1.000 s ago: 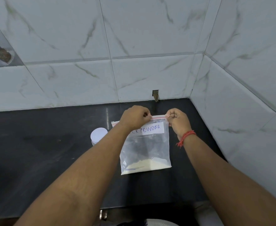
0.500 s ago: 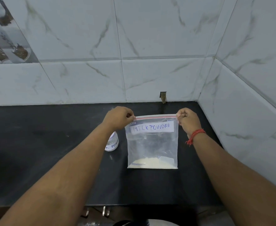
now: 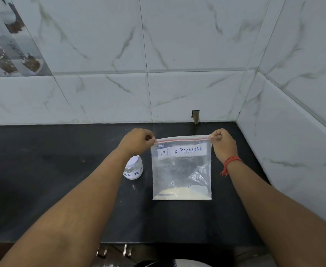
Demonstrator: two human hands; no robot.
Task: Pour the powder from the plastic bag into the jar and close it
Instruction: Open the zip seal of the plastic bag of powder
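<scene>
the left hand (image 3: 137, 140) has its fingers curled tight and pinches the top left corner of the bag (image 3: 181, 170). the right hand (image 3: 222, 143) is curled tight too and pinches the top right corner. the red strip (image 3: 183, 140) on top of the bag is pulled straight between them. the bag hangs upright with its bottom on the black counter (image 3: 42, 180). a white label says milk powder. a little pale powder (image 3: 179, 194) sits in the bottom. the jar (image 3: 133, 168) stands just left of the bag, by the left wrist, with its white lid on. a red thread (image 3: 230, 163) is around the right wrist. white tiles (image 3: 177, 45) are behind.
</scene>
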